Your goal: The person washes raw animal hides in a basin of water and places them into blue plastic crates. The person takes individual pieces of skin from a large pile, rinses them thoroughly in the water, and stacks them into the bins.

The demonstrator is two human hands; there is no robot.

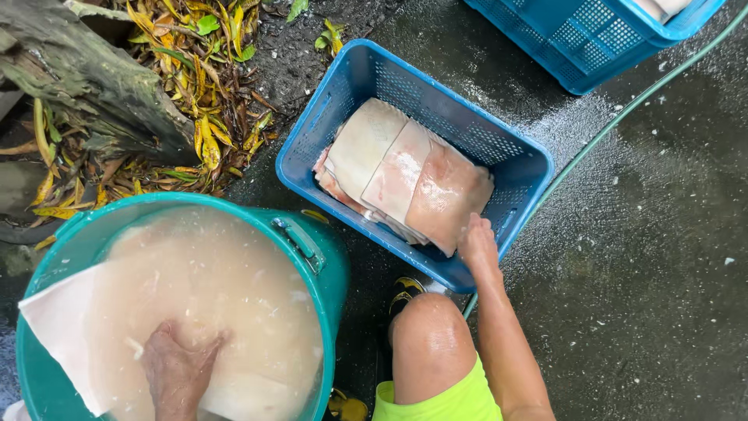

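Left hand presses a pale sheet, grip probably flat, in cloudy water; right hand grasps stacked slabs. Wet surfaces risk slipping.

Two blue crates — one teal tub, two hands (one submerged).

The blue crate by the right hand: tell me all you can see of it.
The blue crate is a rectangular plastic basket with perforated walls and a solid rim, sitting tilted to the picture edges on wet dark ground. It holds a stack of pale, pinkish flat slabs, overlapping and glistening. The right hand rests on the nearest slab at the crate's near corner. A green hose runs past its right side.
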